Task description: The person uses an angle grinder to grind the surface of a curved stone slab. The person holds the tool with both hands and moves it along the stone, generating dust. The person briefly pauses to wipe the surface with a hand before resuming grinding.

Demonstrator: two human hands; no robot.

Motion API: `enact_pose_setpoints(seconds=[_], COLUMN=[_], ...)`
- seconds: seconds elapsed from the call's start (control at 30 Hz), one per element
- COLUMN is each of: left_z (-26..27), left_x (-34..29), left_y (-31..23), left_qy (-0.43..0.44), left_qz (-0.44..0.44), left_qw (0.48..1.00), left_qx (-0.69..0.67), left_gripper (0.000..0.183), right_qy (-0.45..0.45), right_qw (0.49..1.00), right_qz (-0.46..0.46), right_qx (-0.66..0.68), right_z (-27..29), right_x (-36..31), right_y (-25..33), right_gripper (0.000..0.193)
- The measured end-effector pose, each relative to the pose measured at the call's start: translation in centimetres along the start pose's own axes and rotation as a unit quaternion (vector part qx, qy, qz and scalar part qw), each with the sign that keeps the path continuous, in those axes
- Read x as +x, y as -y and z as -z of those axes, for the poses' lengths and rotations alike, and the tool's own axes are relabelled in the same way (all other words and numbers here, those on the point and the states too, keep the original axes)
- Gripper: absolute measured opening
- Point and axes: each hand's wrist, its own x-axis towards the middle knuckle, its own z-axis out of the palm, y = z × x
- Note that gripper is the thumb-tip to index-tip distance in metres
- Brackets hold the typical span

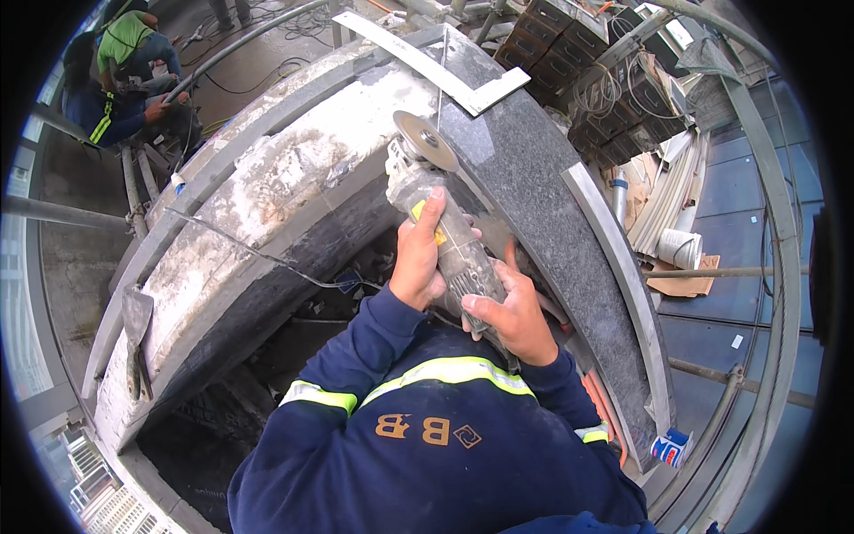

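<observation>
The fingers of the left hand (416, 260) curl around the forward body of a dusty angle grinder (457, 253), and those of the right hand (519, 322) around its rear, the disc (413, 130) lying just ahead of the left thumb. Right of the fingers runs a speckled grey slab (574, 254); farther ahead lies an L-shaped metal square (480, 95); well beyond, ahead-left, is a person in green (123, 40).

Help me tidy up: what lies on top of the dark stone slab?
On the slab, a white L-shaped ruler lies near the far end. A grey strip runs along the outer edge. The surface beneath the ruler is covered.
</observation>
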Motion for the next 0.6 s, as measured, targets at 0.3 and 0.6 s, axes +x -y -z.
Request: enact_pose_setpoints(seconds=[0.3,0.6], left_z=[0.6,0.7], left_x=[0.9,1.7], left_y=[-0.5,-1.2], left_qy=[0.009,0.012], left_qz=[0.008,-0.003], left_qw=[1.000,1.000], left_qx=[0.001,0.004], left_gripper=[0.071,0.071], right_qy=[0.001,-0.005], right_qw=[1.000,1.000], right_qz=[-0.007,-0.007], right_qx=[-0.006,-0.003], right_z=[-0.2,-0.5], right_x=[0.8,1.9], right_y=[0.2,0.4], right_gripper=[0.053,0.050])
